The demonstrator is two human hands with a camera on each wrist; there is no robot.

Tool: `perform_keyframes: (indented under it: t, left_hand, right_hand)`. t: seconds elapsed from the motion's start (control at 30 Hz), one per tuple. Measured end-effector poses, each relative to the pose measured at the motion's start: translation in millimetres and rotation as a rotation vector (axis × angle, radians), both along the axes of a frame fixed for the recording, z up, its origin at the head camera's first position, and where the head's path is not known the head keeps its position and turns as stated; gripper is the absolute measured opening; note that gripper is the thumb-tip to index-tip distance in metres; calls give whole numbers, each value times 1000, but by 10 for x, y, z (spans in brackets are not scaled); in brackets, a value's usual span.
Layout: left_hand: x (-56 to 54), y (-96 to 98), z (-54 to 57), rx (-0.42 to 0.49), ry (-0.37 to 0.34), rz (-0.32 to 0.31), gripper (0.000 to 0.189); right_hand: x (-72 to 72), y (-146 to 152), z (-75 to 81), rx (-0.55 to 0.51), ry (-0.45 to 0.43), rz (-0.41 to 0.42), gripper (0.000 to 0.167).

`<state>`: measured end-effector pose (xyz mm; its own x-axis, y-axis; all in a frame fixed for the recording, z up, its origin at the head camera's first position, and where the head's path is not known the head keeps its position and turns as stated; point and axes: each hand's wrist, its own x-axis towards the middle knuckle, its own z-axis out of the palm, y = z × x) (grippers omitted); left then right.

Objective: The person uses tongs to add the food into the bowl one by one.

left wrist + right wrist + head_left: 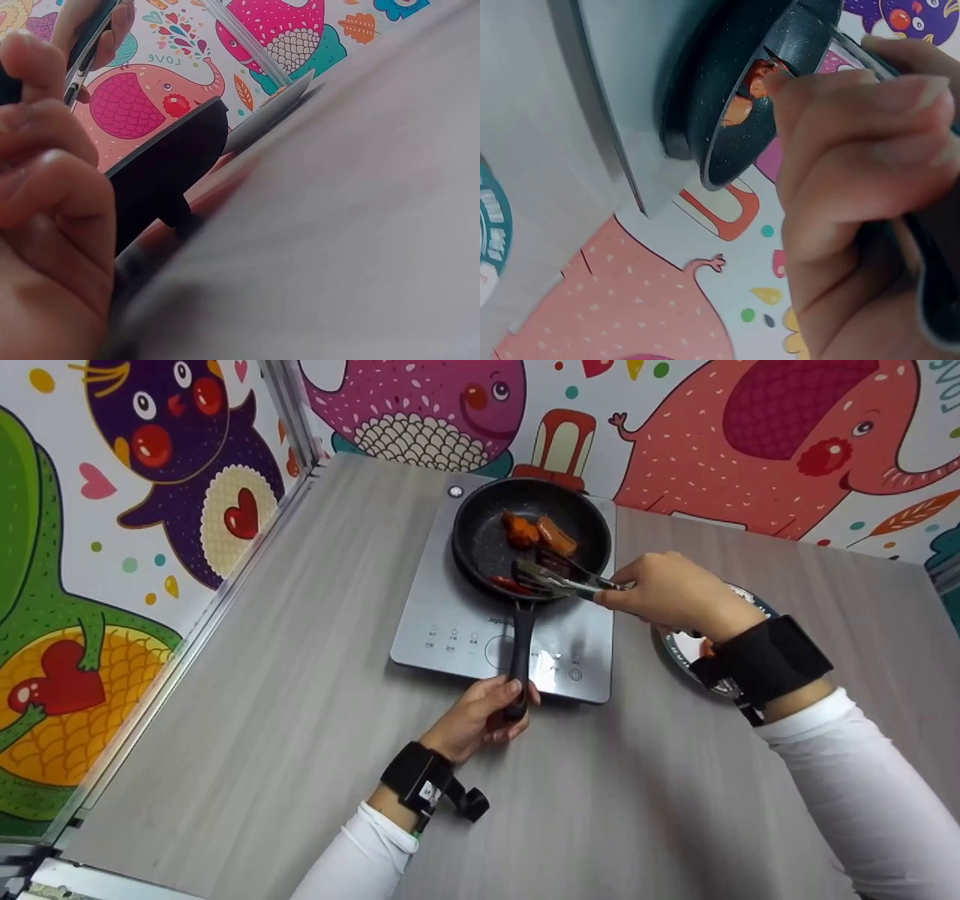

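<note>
A black frying pan (476,544) stands on a flat silver induction cooker. My left hand (480,716) grips the end of its black handle (523,641), with the thumb along the top. From the right, my right hand (675,589) holds metal tongs (559,581), whose dark tips reach into the pan near the handle side. Toward the pan's far side lie an orange-red food piece (521,531) and a sausage-like piece (556,536). A red piece (510,584) is beside the tongs' tips; a dark piece there is partly hidden behind them.
The induction cooker (431,622) has its control panel toward me. On the right, a patterned plate (677,654) with some orange food is partly covered by my right wrist. Cartoon-printed walls (420,405) border the grey wood-look table (300,660) at the back and left.
</note>
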<state>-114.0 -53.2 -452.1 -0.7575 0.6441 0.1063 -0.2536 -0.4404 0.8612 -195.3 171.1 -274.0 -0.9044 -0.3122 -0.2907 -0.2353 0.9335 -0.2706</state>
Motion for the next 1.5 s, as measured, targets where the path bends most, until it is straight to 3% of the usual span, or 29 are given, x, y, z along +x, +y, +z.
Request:
perform_keyframes:
  t: [0.47, 0.77, 1.07, 1.33, 1.5]
  left_hand:
    - [20, 33, 10, 18, -5, -12, 37]
    - [9, 8, 11, 21, -5, -17, 37]
    - [11, 16, 5, 29, -6, -10, 36]
    - [9, 5, 5, 32, -17, -14, 35]
    - [3, -10, 5, 35, -11, -16, 35]
  right_hand:
    - [-5, -137, 20, 51, -25, -14, 32]
    - [1, -51, 18, 74, 40, -67, 34]
    - [6, -128, 47, 177, 197, -72, 40]
    - [22, -157, 36, 175, 175, -98, 42]
    - [63, -141, -39, 163, 224, -100, 42]
